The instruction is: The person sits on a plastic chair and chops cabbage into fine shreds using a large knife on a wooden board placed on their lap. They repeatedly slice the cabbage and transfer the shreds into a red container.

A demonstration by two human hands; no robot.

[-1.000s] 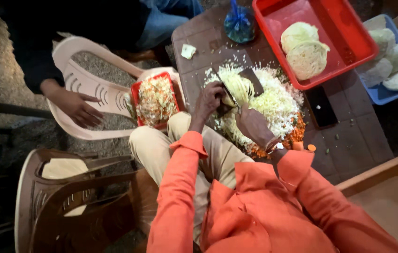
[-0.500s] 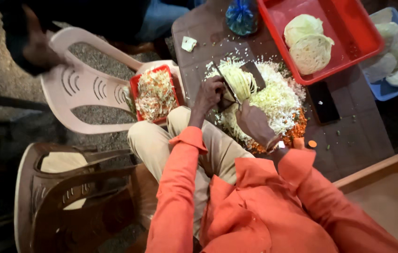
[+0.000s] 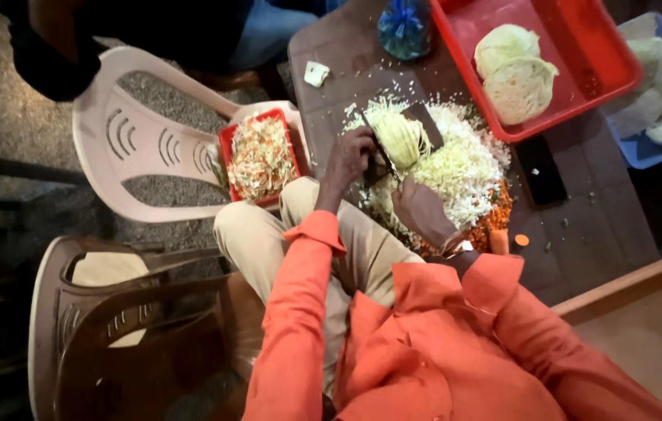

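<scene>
Gone from the pale plastic chair since a second ago: the other person's hand that rested on its seat, with only a dark sleeve left at the upper edge. Unchanged otherwise. Left hand curled shut around a dark-handled knife, blade running up past the fingertips. Right hand pressed flat, fingers bent over a pale green cabbage wedge just ahead of them, holding it down on the dark brown counter. Beyond and to the right of those fingers, a heap of shredded white cabbage, with grated orange carrot at its near edge. Left of the knife fingers, a small red tray of mixed shreds. Well ahead, a large red plastic tray carrying halved cabbages.
</scene>
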